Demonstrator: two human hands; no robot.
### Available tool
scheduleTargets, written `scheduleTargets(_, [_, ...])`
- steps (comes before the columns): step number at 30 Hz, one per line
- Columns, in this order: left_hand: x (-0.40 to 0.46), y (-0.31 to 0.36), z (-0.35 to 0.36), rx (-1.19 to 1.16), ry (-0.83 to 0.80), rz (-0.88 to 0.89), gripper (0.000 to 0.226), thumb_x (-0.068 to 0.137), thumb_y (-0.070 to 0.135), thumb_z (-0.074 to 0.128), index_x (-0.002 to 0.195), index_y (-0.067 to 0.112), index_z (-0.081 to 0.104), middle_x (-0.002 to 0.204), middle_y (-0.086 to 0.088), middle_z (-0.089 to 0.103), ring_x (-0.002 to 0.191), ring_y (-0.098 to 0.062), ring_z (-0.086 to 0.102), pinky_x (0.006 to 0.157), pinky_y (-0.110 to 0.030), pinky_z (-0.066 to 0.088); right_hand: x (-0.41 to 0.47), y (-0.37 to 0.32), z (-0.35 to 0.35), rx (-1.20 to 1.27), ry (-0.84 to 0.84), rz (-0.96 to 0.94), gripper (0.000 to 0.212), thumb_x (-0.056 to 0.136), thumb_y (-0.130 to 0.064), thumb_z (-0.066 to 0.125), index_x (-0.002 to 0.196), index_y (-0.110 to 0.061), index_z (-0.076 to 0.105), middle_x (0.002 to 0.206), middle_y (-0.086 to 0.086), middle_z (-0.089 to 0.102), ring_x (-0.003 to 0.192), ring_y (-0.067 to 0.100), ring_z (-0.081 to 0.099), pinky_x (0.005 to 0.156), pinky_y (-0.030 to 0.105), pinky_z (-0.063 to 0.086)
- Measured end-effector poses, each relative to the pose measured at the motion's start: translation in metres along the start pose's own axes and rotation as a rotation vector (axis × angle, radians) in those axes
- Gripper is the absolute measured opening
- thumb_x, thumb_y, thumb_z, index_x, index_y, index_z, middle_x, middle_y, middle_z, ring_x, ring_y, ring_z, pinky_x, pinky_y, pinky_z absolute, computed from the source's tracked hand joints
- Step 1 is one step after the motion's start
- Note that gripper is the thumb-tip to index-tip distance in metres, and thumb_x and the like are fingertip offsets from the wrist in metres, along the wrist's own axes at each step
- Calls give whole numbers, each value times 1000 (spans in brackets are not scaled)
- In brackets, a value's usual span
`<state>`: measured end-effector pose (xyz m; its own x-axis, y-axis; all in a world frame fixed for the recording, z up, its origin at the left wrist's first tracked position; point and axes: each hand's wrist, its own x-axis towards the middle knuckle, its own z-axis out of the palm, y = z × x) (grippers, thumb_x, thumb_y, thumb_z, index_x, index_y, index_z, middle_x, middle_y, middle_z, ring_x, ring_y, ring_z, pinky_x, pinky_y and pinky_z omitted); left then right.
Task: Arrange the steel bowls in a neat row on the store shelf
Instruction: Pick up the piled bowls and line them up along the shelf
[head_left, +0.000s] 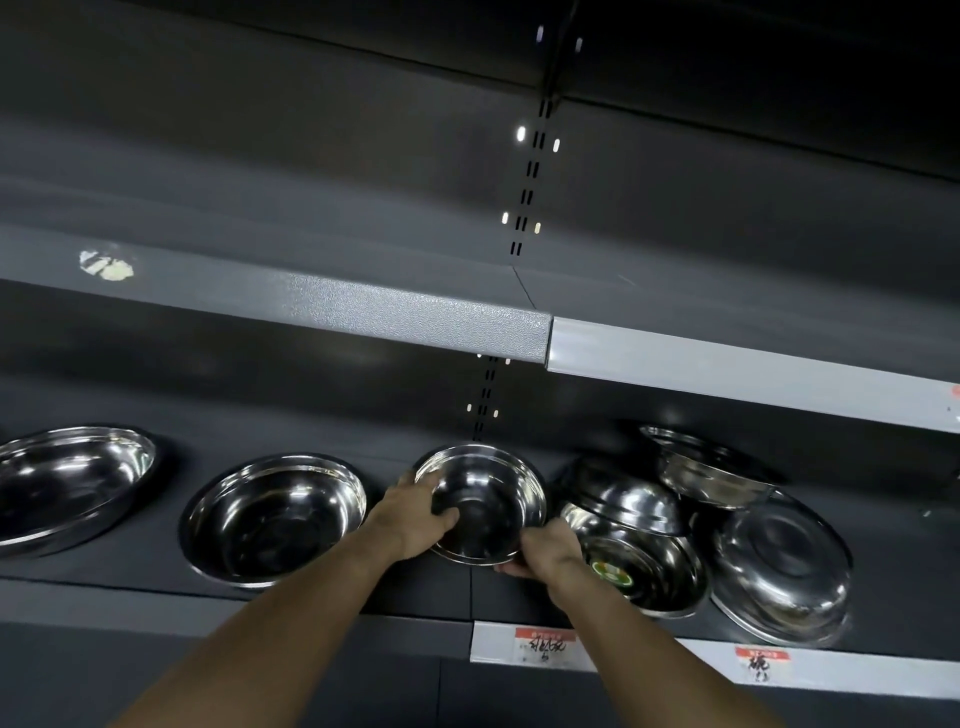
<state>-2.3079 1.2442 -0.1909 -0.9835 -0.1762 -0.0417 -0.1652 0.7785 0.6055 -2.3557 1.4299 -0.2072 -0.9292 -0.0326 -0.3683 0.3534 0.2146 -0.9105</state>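
Two steel bowls (72, 480) already sit spaced along the shelf (363, 603). The left hand (415, 514) and right hand (550, 553) both have a closed grip on a third bowl (480, 501), tilted at the next spot. To its right a jumbled heap of bowls (701, 530) is left to set out.

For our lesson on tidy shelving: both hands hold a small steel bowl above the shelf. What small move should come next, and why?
Probably lower the small bowl, held by the left hand and right hand, flat onto the shelf beside the upright bowl; that continues the row, away from the jumbled pile.
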Motion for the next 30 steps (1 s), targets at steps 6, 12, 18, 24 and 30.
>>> scheduleTargets(6, [-11, -4, -5, 7, 10, 31, 68, 91, 45, 57, 150, 24, 31, 153, -6, 31, 135, -27, 40, 111, -43, 36, -18, 1, -6, -79, 39, -19, 21, 84, 3, 52, 95, 10, 69, 75, 24, 74, 61, 29, 74, 48, 27, 57])
scheduleTargets(12, [-24, -8, -19, 7, 88, 74, 66, 93, 49, 53, 149, 20, 33, 153, -11, 33, 140, -28, 35, 115, -36, 30, -32, 8, -11, -86, 89, -33, 23, 82, 2, 54, 99, 13, 66, 80, 28, 72, 56, 31, 73, 46, 28, 56])
scheduleTargets(18, [-35, -20, -46, 99, 147, 71, 73, 93, 54, 50, 153, 19, 26, 159, -9, 23, 146, -27, 24, 119, -38, 24, -49, 5, -15, -65, 96, -13, 21, 86, -3, 56, 99, 9, 67, 75, 24, 74, 56, 31, 73, 43, 24, 54])
scheduleTargets(24, [-54, -34, -59, 239, 176, 65, 73, 93, 56, 46, 153, 22, 24, 161, -9, 18, 149, -27, 13, 121, -38, 15, -57, 7, -15, -37, 83, 29, 18, 87, -1, 55, 97, 9, 66, 79, 25, 73, 58, 34, 73, 45, 28, 58])
scheduleTargets(30, [-73, -34, -55, 247, 167, 16, 74, 92, 58, 46, 153, 22, 24, 161, -8, 18, 149, -26, 12, 121, -39, 16, -56, 18, -10, -45, 81, 45, 20, 90, 2, 48, 98, 11, 63, 78, 27, 72, 54, 33, 72, 41, 29, 56])
